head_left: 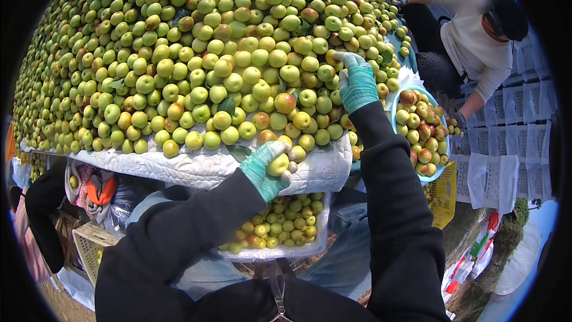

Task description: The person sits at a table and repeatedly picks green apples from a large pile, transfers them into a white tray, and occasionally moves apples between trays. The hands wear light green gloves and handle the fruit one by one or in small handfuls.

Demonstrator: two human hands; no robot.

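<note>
My left hand point(266, 170), in a green glove, is closed around one yellow-green fruit point(277, 164) at the front edge of the white quilted sheet point(208, 167). My right hand point(356, 82), also gloved, rests fingers-down on the fruit heap point(196, 53); can't tell if it grips anything. A clear tray of fruit point(280, 223) sits on my lap below. A blue bowl of redder fruit point(444, 161) is just right of my right forearm.

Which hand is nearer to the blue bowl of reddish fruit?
Right. The right hand rests on the pile's edge just left of the blue bowl; the left hand, holding a green fruit, sits farther left at the padded front edge.
</note>
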